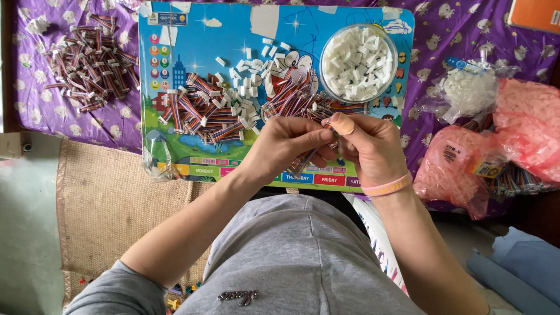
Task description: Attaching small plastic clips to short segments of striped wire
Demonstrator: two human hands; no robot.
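Hands, left (289, 143) and right (367, 146), pinch wire bundle (303, 160) over board edge (256, 179).

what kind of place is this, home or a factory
Probably a home used for piecework, not a factory: the colourful children's board serves as a work surface on a purple patterned cloth, with a woven mat and pink bags of parts nearby.
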